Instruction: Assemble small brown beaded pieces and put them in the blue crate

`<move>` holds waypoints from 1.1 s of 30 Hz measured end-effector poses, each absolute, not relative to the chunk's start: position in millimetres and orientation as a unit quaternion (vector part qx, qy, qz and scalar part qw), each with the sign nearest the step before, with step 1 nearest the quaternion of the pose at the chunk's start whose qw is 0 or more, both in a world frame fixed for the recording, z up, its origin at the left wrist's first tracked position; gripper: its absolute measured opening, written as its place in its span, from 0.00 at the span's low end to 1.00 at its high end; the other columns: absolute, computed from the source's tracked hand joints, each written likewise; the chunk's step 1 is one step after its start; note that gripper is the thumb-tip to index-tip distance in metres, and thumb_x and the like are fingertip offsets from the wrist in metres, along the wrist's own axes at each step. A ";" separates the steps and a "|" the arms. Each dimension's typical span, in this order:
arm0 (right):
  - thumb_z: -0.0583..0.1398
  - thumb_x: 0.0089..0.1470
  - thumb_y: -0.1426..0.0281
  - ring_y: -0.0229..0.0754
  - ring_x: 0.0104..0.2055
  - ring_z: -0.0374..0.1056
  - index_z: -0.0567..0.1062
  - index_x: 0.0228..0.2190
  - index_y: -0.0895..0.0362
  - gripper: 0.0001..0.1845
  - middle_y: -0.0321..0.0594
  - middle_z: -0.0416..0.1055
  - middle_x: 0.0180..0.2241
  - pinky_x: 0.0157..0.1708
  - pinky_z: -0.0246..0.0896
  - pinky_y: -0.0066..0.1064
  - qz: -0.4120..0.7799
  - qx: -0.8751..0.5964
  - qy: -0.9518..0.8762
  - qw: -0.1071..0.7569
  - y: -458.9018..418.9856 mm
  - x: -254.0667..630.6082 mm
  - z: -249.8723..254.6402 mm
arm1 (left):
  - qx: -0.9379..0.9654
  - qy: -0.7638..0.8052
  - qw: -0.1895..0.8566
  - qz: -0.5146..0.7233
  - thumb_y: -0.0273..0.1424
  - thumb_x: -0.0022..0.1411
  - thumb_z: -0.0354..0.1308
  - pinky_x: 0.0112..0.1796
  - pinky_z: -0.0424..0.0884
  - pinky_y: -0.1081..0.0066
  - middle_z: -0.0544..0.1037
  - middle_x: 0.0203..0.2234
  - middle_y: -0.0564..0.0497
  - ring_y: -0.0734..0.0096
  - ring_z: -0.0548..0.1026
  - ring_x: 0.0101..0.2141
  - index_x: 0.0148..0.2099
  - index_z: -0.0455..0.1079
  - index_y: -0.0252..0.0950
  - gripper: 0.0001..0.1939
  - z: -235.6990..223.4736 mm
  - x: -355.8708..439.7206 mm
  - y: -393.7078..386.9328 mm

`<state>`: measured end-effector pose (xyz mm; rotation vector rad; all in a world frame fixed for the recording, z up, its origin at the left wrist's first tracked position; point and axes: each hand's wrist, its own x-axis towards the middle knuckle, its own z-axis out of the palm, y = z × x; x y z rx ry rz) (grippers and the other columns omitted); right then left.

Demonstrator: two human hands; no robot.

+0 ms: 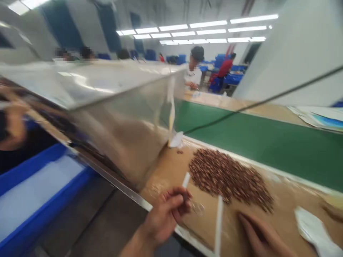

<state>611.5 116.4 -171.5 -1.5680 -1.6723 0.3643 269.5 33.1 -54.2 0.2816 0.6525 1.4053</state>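
Note:
My left hand (167, 212) is closed above the front of the brown work surface, its thumb and fingers pinched on a small dark brown piece (184, 197), mostly covered by the fingertips. Just past those fingers is a white strip (186, 180). Small clear rings (198, 208) lie to their right. A wide pile of small brown pieces (227, 175) spreads across the surface beyond both hands. My right hand (261, 235) rests low by the near side of the pile, fingers stretched out and slightly apart; nothing shows in it. Between the hands lies another white strip (218, 226).
A clear-sided panel box (120, 132) stands at left. Behind the pile runs a green belt (257, 142), crossed by a dark cable (249, 106). A white packet (316, 232) lies at right. Blue bins (34, 210) stand lower left; a person (194, 73) sits across the belt.

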 end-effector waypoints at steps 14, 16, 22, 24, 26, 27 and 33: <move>0.70 0.76 0.52 0.53 0.49 0.86 0.92 0.48 0.52 0.18 0.46 0.91 0.48 0.54 0.79 0.44 0.178 -0.584 -0.671 0.421 98.2 607.1 -145.3 | 0.059 0.264 0.760 0.590 0.33 0.62 0.91 0.46 0.88 0.79 0.93 0.45 0.49 0.75 0.90 0.38 0.49 0.92 0.38 0.16 -84.0 285.2 26.1; 0.71 0.75 0.52 0.54 0.49 0.86 0.92 0.47 0.53 0.18 0.46 0.91 0.48 0.54 0.79 0.44 0.171 -0.583 -0.672 0.423 99.1 607.5 -145.0 | 0.067 0.266 0.762 0.587 0.34 0.64 0.90 0.47 0.88 0.79 0.92 0.43 0.49 0.74 0.90 0.39 0.49 0.92 0.38 0.15 -86.0 282.4 26.3; 0.73 0.73 0.56 0.52 0.47 0.86 0.92 0.46 0.52 0.13 0.45 0.90 0.45 0.51 0.81 0.43 0.163 -0.578 -0.651 0.464 90.8 588.2 -129.7 | 0.109 0.290 0.760 0.572 0.35 0.64 0.89 0.48 0.89 0.74 0.92 0.46 0.45 0.71 0.90 0.40 0.50 0.93 0.37 0.16 -97.3 270.0 29.0; 0.74 0.73 0.58 0.51 0.47 0.86 0.92 0.48 0.52 0.11 0.45 0.90 0.46 0.50 0.82 0.42 0.186 -0.571 -0.638 0.482 83.6 572.5 -117.9 | 0.126 0.297 0.753 0.574 0.36 0.62 0.90 0.46 0.89 0.74 0.93 0.45 0.45 0.70 0.90 0.38 0.50 0.93 0.37 0.17 -102.5 266.5 32.7; 0.75 0.73 0.60 0.50 0.46 0.86 0.92 0.48 0.52 0.09 0.44 0.90 0.46 0.49 0.83 0.42 0.194 -0.546 -0.652 0.489 77.7 554.2 -105.2 | 0.137 0.306 0.738 0.585 0.38 0.62 0.90 0.44 0.90 0.73 0.93 0.43 0.45 0.70 0.90 0.37 0.49 0.94 0.37 0.18 -108.0 263.3 36.5; 0.75 0.74 0.62 0.50 0.46 0.86 0.92 0.48 0.51 0.08 0.44 0.90 0.46 0.49 0.84 0.42 0.191 -0.530 -0.669 0.485 76.0 545.2 -99.1 | 0.139 0.311 0.729 0.594 0.38 0.61 0.90 0.44 0.90 0.73 0.93 0.43 0.45 0.69 0.90 0.37 0.49 0.94 0.37 0.18 -110.7 261.9 37.9; 0.72 0.77 0.70 0.48 0.46 0.86 0.90 0.48 0.49 0.04 0.38 0.91 0.44 0.52 0.83 0.44 0.137 -0.446 -0.773 0.431 79.3 510.8 -78.6 | 0.142 0.313 0.702 0.623 0.39 0.62 0.90 0.44 0.89 0.72 0.92 0.42 0.46 0.70 0.89 0.37 0.49 0.94 0.37 0.18 -119.1 261.1 38.0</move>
